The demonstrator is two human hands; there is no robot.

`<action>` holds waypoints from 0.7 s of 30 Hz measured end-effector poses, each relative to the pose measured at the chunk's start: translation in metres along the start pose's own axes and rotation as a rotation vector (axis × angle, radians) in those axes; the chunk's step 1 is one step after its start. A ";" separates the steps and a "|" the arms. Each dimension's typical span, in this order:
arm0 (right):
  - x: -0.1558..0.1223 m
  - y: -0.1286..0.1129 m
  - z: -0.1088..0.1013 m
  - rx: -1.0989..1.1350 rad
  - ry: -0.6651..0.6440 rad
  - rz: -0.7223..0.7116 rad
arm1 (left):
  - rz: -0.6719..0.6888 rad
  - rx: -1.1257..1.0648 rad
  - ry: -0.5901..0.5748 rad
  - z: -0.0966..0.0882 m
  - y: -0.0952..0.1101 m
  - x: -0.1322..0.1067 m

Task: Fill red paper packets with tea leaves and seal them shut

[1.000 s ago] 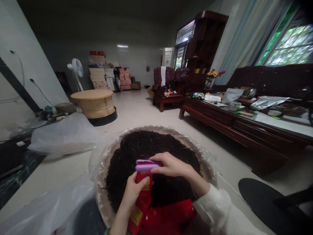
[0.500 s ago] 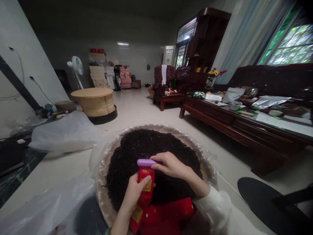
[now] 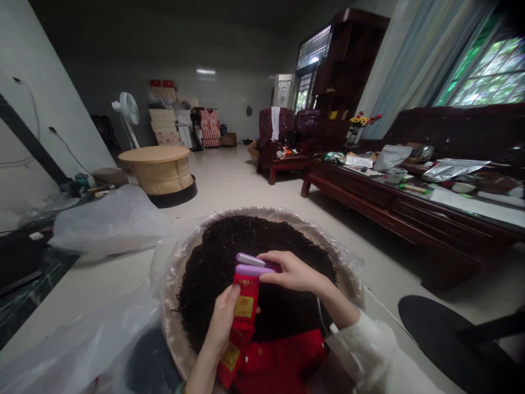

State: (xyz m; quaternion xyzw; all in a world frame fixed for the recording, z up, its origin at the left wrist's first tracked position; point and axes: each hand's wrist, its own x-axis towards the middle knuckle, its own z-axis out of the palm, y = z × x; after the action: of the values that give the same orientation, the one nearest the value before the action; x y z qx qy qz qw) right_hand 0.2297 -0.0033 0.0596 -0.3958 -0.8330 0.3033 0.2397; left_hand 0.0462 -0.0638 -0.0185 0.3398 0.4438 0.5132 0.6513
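Note:
My left hand (image 3: 222, 319) grips an upright red tea packet (image 3: 245, 302) with a gold label, thumb on its front. Closed around one end of a purple handheld bag sealer (image 3: 249, 270), my right hand (image 3: 294, 272) holds it level at the packet's top edge. The sealer's two arms are spread apart, the lower one in front of the packet's top. A pale cord hangs below my right wrist. Under both hands lies a heap of dark loose tea leaves (image 3: 246, 232) in a round, plastic-lined basket (image 3: 171, 295). More red packets (image 3: 287, 355) rest at the near side.
Clear plastic sheeting (image 3: 109, 221) spreads on the floor at left. A round drum-like stand (image 3: 156, 169) and a white fan (image 3: 129, 112) are beyond. On the right are a long dark wooden table (image 3: 369, 189) with clutter and a black round base (image 3: 435, 328).
The sealer's arms have parted; they were together across the packet's top. My right hand has shifted slightly right, and my left thumb sits higher, uncovering the gold label.

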 end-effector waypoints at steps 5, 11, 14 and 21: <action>-0.003 0.000 0.002 -0.008 -0.050 0.005 | 0.041 0.020 -0.031 -0.003 -0.004 0.002; -0.001 -0.014 0.008 0.034 -0.053 0.004 | 0.045 0.045 -0.046 -0.005 -0.007 0.003; -0.001 -0.016 0.009 0.040 -0.055 -0.021 | 0.040 0.081 -0.025 -0.005 -0.006 0.001; -0.005 -0.012 0.011 -0.022 -0.028 -0.025 | 0.015 0.129 -0.035 -0.004 0.000 -0.002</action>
State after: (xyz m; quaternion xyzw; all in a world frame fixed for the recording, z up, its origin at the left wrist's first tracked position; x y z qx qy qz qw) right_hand 0.2191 -0.0165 0.0593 -0.3837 -0.8445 0.2965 0.2271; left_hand 0.0420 -0.0655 -0.0199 0.3931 0.4619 0.4824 0.6320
